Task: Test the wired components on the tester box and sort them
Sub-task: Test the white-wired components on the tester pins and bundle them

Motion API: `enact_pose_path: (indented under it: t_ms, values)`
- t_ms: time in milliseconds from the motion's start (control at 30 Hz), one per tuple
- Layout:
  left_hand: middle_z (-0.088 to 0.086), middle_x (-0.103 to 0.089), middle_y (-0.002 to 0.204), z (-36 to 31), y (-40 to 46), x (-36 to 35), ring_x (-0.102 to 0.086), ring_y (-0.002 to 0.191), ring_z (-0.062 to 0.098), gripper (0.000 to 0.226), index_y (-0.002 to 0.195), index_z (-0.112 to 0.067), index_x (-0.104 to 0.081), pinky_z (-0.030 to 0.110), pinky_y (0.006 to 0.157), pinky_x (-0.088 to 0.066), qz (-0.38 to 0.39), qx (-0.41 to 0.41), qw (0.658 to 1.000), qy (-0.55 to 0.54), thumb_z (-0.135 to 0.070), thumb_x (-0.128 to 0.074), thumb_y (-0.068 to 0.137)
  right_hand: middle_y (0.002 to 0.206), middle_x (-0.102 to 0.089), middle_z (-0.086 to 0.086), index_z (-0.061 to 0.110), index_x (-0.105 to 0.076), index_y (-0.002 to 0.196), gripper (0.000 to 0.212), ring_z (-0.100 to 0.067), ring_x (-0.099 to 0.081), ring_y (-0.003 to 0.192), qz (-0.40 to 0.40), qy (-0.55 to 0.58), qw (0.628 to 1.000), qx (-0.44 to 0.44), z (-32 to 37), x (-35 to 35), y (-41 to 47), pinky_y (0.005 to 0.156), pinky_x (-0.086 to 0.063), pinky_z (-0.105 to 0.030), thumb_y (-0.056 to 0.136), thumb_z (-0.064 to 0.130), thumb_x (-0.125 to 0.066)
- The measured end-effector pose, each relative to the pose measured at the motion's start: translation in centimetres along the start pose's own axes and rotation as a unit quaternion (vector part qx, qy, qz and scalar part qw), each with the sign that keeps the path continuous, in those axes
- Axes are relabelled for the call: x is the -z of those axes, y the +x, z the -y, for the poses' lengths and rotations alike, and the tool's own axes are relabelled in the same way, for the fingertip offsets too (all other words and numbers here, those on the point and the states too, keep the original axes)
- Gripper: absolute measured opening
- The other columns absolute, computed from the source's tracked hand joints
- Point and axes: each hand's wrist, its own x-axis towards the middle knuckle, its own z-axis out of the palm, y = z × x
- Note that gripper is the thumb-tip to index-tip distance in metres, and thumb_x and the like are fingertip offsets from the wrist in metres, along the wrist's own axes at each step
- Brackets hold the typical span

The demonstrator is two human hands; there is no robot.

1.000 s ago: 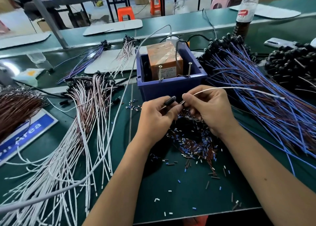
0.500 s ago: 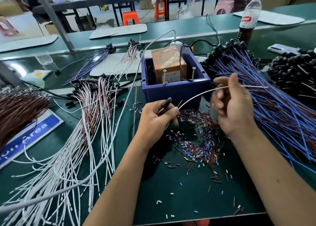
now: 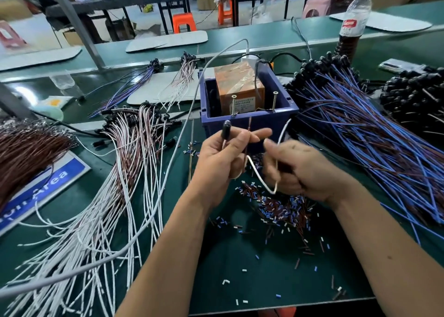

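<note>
A: Head view: our left hand (image 3: 219, 159) grips the black-capped component (image 3: 226, 128), cap upright, just before the blue tester box (image 3: 249, 122).

B: And our right hand (image 3: 296, 170) curls around its white wire (image 3: 262, 183), looped between both hands above the insulation scraps (image 3: 283, 211).

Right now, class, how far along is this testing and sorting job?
Done, apparently: white-wired components lie fanned out left of the blue tester box. In hand: the left hand grips one black-capped component; the right hand holds its white wire. Left: the large blue-wired pile, right.
</note>
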Motion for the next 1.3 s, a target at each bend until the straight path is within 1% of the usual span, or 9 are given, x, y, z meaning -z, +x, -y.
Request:
enact_pose_path:
  t_ms: [100, 233, 333, 433, 567, 700, 900, 1100, 1300]
  values:
    - [0.024, -0.072, 0.122, 0.4, -0.2, -0.6, -0.071, 0.091, 0.032, 0.019, 0.09, -0.012, -0.073, 0.038, 0.081, -0.056, 0.013, 0.037, 0.999, -0.024, -0.018, -0.059, 0.101, 0.039, -0.034, -0.001, 0.013, -0.061, 0.06, 0.056, -0.01, -0.025, 0.029, 0.011, -0.05, 0.998, -0.029, -0.5, -1.0, 0.3, 0.034, -0.02, -0.016, 0.105, 0.044, -0.047]
    - [0.023, -0.075, 0.112, 0.3, -0.3, -0.4, -0.076, 0.098, 0.026, 0.016, 0.092, -0.007, -0.078, 0.028, 0.078, -0.059, 0.006, 0.054, 0.998, -0.032, -0.014, -0.065, 0.096, 0.04, -0.036, 0.0, 0.007, -0.065, 0.068, 0.053, -0.009, -0.026, 0.028, 0.022, -0.064, 0.996, -0.058, -0.3, -0.8, 0.1, 0.033, -0.022, -0.015, 0.102, 0.046, -0.051]
    - [0.014, -0.078, 0.092, 0.3, -0.3, -0.1, -0.073, 0.072, 0.021, 0.02, 0.095, -0.006, -0.08, 0.023, 0.06, -0.056, 0.012, 0.079, 0.997, 0.006, -0.022, -0.068, 0.096, 0.043, -0.038, -0.001, -0.017, -0.06, 0.105, 0.066, -0.009, -0.029, 0.03, 0.028, -0.087, 0.994, -0.064, -0.4, -0.5, 0.0, 0.033, -0.023, -0.017, 0.097, 0.049, -0.06]
    - [0.0, -0.059, 0.057, 0.6, -0.1, 0.2, -0.05, 0.042, 0.005, 0.024, 0.091, -0.009, -0.08, 0.014, 0.043, -0.041, 0.001, 0.095, 0.995, -0.018, -0.03, -0.07, 0.093, 0.049, -0.046, -0.002, 0.002, -0.072, 0.083, 0.064, -0.01, -0.037, 0.034, -0.034, -0.072, 0.997, -0.021, -0.1, -0.5, 0.1, 0.034, -0.028, -0.015, 0.09, 0.064, -0.062]
    - [0.011, -0.05, 0.095, 0.8, 0.2, 0.8, -0.026, 0.042, -0.001, 0.026, 0.086, -0.013, -0.081, 0.013, 0.04, -0.024, 0.005, 0.097, 0.994, -0.056, -0.036, -0.071, 0.088, 0.065, -0.057, -0.005, 0.019, -0.077, 0.097, 0.031, -0.01, -0.042, 0.043, -0.178, -0.001, 0.979, 0.097, 0.1, 0.1, 0.6, 0.037, -0.031, -0.019, 0.095, 0.044, -0.06]
    - [-0.001, -0.052, 0.062, 1.1, 0.3, 1.1, -0.026, 0.042, -0.001, 0.026, 0.086, -0.011, -0.08, 0.012, 0.04, -0.026, 0.036, 0.129, 0.989, -0.054, -0.034, -0.07, 0.091, 0.077, -0.065, -0.007, 0.017, -0.077, 0.105, 0.019, -0.01, -0.048, 0.047, -0.188, -0.016, 0.968, 0.163, -0.1, -0.3, 0.6, 0.039, -0.036, -0.02, 0.094, 0.027, -0.066]
    - [0.016, -0.043, 0.092, 1.0, 0.2, 1.0, -0.026, 0.043, -0.001, 0.023, 0.082, -0.013, -0.08, 0.012, 0.041, -0.026, 0.058, 0.117, 0.99, -0.047, -0.03, -0.069, 0.094, 0.073, -0.065, -0.007, 0.013, -0.077, 0.09, 0.01, -0.008, -0.046, 0.045, -0.235, -0.012, 0.95, 0.205, 0.0, -0.2, 0.6, 0.039, -0.037, -0.019, 0.092, 0.02, -0.071]
    - [0.007, -0.034, 0.068, 0.4, 0.1, 0.6, -0.025, 0.045, 0.002, 0.026, 0.087, -0.008, -0.081, 0.015, 0.044, -0.024, -0.013, 0.037, 0.998, -0.042, -0.028, -0.066, 0.094, 0.082, -0.072, -0.01, 0.01, -0.068, 0.103, 0.021, -0.012, -0.05, 0.047, -0.264, -0.007, 0.949, 0.173, 0.1, 0.5, 0.4, 0.039, -0.042, -0.023, 0.09, 0.026, -0.07]
    - [0.012, -0.074, 0.08, 0.5, -0.1, -0.2, -0.067, 0.06, 0.015, 0.026, 0.09, 0.003, -0.074, 0.023, 0.055, -0.055, -0.067, -0.005, 0.996, -0.056, -0.02, -0.064, 0.096, 0.083, -0.076, -0.019, 0.01, -0.071, 0.089, 0.018, -0.033, -0.059, 0.064, -0.155, -0.061, 0.979, 0.119, -0.9, -1.6, 0.8, 0.06, -0.05, -0.041, 0.085, 0.024, -0.08]
